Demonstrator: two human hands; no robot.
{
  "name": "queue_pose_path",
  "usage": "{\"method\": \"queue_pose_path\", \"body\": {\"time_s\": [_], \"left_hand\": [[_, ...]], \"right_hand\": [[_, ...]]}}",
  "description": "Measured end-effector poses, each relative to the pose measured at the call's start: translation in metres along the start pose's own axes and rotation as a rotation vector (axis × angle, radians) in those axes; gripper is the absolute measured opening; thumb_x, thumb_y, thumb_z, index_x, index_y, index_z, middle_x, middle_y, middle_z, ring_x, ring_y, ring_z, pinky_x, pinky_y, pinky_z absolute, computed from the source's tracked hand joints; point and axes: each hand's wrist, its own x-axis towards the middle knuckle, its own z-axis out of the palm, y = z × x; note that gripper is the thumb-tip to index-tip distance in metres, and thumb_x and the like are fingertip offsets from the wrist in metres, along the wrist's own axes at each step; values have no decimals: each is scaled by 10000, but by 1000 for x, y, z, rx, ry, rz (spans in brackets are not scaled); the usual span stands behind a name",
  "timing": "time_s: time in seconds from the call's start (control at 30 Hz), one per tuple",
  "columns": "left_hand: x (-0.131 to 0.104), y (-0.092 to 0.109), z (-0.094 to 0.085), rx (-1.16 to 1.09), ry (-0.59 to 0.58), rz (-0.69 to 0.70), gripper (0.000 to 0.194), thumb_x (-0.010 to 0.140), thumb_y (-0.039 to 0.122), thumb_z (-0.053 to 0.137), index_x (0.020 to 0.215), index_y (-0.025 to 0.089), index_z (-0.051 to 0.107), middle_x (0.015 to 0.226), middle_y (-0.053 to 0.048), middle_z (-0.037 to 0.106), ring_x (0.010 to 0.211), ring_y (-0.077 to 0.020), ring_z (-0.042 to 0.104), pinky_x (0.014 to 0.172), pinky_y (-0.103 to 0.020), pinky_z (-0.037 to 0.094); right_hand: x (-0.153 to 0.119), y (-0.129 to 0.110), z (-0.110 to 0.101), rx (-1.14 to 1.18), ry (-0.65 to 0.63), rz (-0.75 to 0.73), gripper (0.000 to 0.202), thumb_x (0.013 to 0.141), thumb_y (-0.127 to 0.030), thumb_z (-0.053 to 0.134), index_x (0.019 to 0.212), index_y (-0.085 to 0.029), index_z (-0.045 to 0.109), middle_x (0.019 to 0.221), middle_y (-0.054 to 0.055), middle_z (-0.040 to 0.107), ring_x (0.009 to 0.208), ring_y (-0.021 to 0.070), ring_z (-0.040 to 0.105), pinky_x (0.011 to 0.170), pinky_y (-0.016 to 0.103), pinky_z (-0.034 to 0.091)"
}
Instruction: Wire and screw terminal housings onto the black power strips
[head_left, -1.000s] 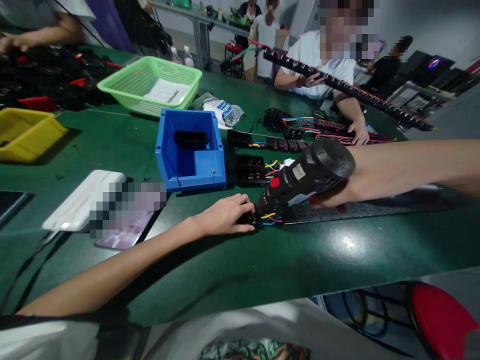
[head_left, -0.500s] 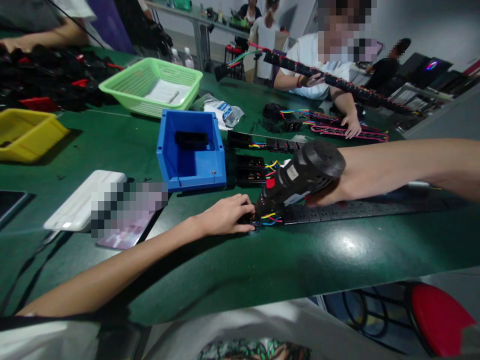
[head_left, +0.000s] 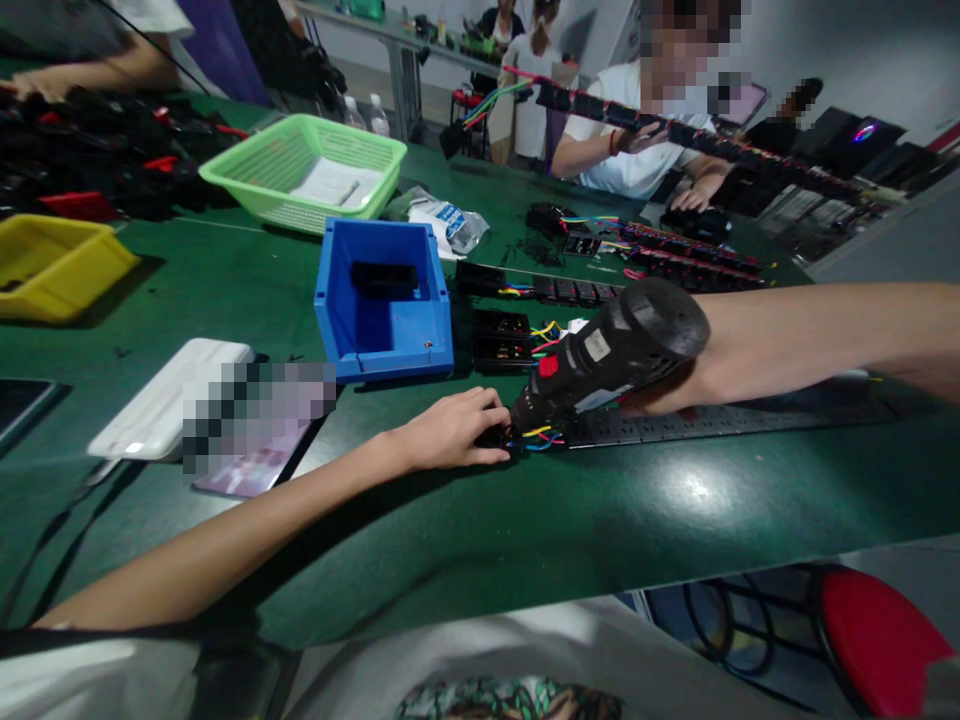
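My right hand (head_left: 667,390) is closed around a black cordless drill (head_left: 600,350) with a red button, its fingers partly hidden behind the tool. The drill slants down to the left, its tip at a small black end box (head_left: 493,438) with blue, yellow and red wires. Those wires lead to a long black power strip (head_left: 660,424) lying on the green table. My left hand (head_left: 457,430) grips the end box from the left, fingers curled over it and covering most of it. The exact contact of the drill tip is hidden.
A blue bin (head_left: 386,350) holding a black part stands behind my left hand. More wired black boxes (head_left: 501,352) lie beside it. A phone (head_left: 262,450), a white power bank (head_left: 165,410), a green basket (head_left: 300,200) and a yellow bin (head_left: 60,270) sit leftward. A co-worker holds a wired strip (head_left: 675,135) opposite.
The rear of the drill and my right hand have shifted slightly right, with the tip still at the end box. Across the table, the co-worker's lower hand and raised strip have moved.
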Motion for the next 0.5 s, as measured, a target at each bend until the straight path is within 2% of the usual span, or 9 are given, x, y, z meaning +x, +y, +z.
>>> {"method": "queue_pose_path", "body": {"time_s": [0.5], "left_hand": [[1, 2, 0, 5, 1, 7, 426, 905, 524, 515, 1140, 175, 578, 1143, -101, 537, 1089, -247, 534, 944, -348, 448]], "right_hand": [[8, -1, -1, 8, -37, -13, 70, 831, -138, 608, 872, -118, 661, 828, -47, 631, 754, 75, 547, 680, 166, 472]]}}
